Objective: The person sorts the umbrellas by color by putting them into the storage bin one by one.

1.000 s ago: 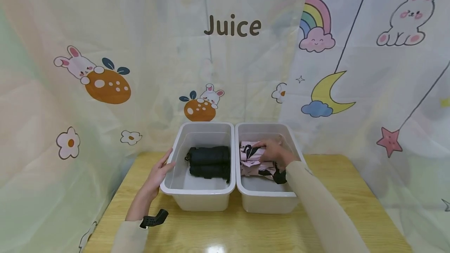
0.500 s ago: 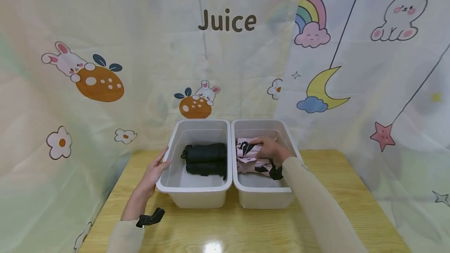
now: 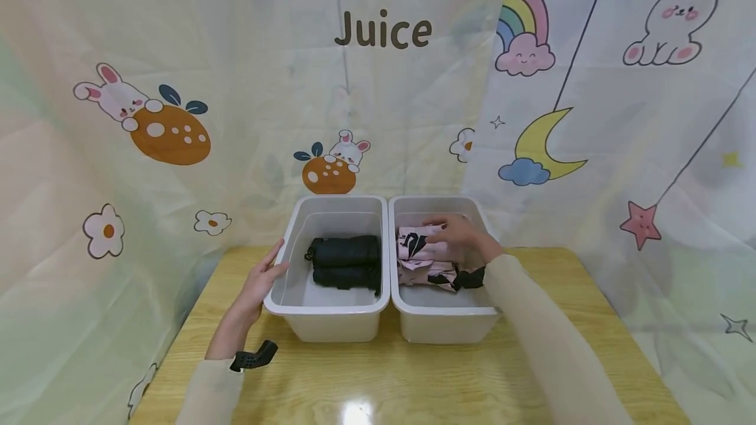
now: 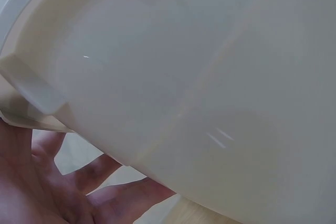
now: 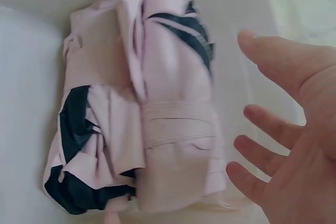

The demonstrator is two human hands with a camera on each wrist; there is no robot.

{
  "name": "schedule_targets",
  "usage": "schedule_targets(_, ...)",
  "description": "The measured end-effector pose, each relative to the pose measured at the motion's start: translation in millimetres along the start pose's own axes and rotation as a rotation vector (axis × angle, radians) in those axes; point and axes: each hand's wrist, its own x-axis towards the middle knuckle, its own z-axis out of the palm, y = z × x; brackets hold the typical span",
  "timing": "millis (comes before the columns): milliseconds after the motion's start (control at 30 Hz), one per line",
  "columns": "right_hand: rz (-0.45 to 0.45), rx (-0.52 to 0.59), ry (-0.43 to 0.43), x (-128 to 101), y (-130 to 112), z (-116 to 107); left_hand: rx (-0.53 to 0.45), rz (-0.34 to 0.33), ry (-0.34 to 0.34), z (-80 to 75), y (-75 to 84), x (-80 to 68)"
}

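Note:
My left hand (image 3: 258,287) grips the left side of a white plastic bin (image 3: 327,311), thumb over the rim and fingers along the outer wall. Two black rolled fabric bundles (image 3: 345,251) lie side by side in that bin. In the adjoining white bin (image 3: 445,311) lie two pink rolled fabric bundles with black patches; the farther bundle (image 5: 176,87) has a band across it, and the nearer bundle (image 5: 100,129) lies next to it. Above these, my right hand (image 3: 457,231) hovers with fingers spread and relaxed, apart from the fabric in the right wrist view.
Both bins stand side by side on a wooden table (image 3: 319,379), near its back edge. A printed curtain (image 3: 390,110) hangs close behind them and along both sides. A black strap device (image 3: 254,356) sits on the left wrist.
My right hand has come off the pink bundle, its fingers now lifted clear. The left hand stays on the bin. The head view has shifted slightly.

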Motion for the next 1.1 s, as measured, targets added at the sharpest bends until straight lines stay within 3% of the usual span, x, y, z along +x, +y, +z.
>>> schedule_targets(267, 0.016, 0.146, 0.011, -27.4, -13.4, -27.5, 0.013, 0.003, -0.003, 5.3, -1.0, 9.9)
schedule_targets(367, 0.007, 0.149, 0.031, -38.7, -19.9, -36.8, 0.014, 0.004, 0.0, 5.0, -1.4, 11.4)
schedule_targets(667, -0.139, -0.069, 0.154, -81.6, -27.9, -61.2, 0.018, -0.02, 0.026, 1.0, -0.8, 11.2)
schedule_targets(867, -0.076, -0.203, 0.227, -105.8, -12.5, -75.7, 0.039, 0.001, 0.032, -4.1, -0.8, 19.0)
schedule_targets(1100, -0.053, -0.305, 0.203, -130.3, 20.2, -75.5, 0.067, -0.001, 0.032, -7.5, -5.1, 17.8)
